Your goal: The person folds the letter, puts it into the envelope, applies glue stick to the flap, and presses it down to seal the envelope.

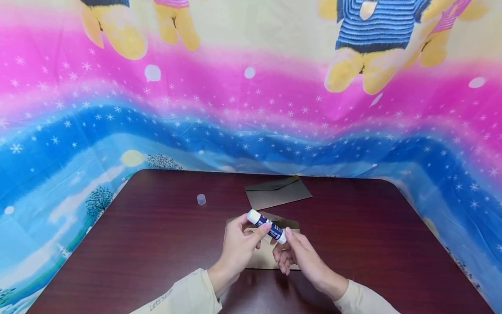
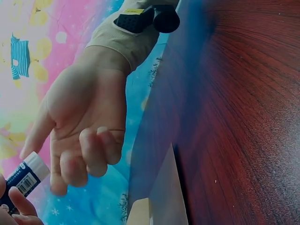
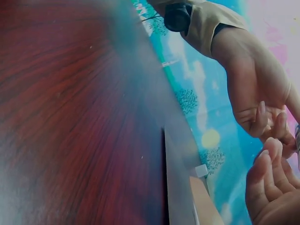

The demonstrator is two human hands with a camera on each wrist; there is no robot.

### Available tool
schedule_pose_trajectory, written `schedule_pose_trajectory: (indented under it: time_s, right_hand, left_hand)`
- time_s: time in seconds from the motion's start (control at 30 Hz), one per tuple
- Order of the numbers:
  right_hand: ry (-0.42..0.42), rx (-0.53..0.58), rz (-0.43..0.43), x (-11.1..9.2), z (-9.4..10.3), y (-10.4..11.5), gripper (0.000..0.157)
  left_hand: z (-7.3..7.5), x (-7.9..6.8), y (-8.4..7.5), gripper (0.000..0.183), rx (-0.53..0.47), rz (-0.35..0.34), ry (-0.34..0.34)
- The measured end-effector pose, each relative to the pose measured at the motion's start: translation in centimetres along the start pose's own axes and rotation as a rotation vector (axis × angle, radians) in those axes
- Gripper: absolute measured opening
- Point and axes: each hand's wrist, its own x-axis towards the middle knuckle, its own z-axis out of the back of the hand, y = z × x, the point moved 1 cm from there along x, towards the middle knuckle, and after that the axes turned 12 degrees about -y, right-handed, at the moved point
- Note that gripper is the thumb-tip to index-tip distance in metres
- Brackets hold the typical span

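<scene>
In the head view, my left hand holds a glue stick by its dark blue barrel, thumb across the label. The stick slants, its uncapped white end up and to the left. My right hand pinches the white base between thumb and forefinger, its other fingers loosely curled. In the left wrist view the right hand is palm-on, its thumb and forefinger at the stick's white end. Below both hands lies an opened envelope on the table, partly hidden by them.
A second brown envelope, flap folded down, lies behind the first. A small translucent cap stands to its left on the dark red wooden table. A patterned cloth hangs right behind the table's far edge.
</scene>
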Motion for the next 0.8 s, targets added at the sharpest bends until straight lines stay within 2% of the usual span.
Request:
schedule_pose_trajectory:
  time_s: [0.1,0.2,0.33,0.43,0.6,0.7,0.8]
  right_hand:
    - [-0.036,0.046,-0.010,0.1,0.0,0.2,0.041]
    - [-0.029,0.110,-0.061,0.2,-0.1,0.4,0.030]
    - [-0.025,0.154,-0.155,0.5,-0.1,0.5,0.022]
    - [-0.067,0.144,-0.168,0.7,0.4,0.5,0.023]
    - [-0.178,0.093,-0.167,1.0,1.7,0.3,0.029]
    - [-0.205,0.066,-0.187,1.0,2.3,0.2,0.033]
    - [-0.224,0.039,-0.195,1.0,2.6,0.2,0.038]
  left_hand:
    - [-0.2,0.0,0.0,0.031,0.009,-0.012,0.010]
    - [-0.4,0.1,0.1,0.030,0.000,-0.023,0.040]
    - [-0.4,0.2,0.3,0.031,0.004,-0.032,0.078]
    - [0.0,0.7,0.7,0.034,0.053,-0.042,0.100]
    - [1.5,2.2,1.5,0.033,0.234,-0.138,0.158]
    - [2.6,3.1,1.8,0.028,0.361,-0.193,0.194]
    - [3.6,3.8,2.0,0.023,0.479,-0.219,0.216]
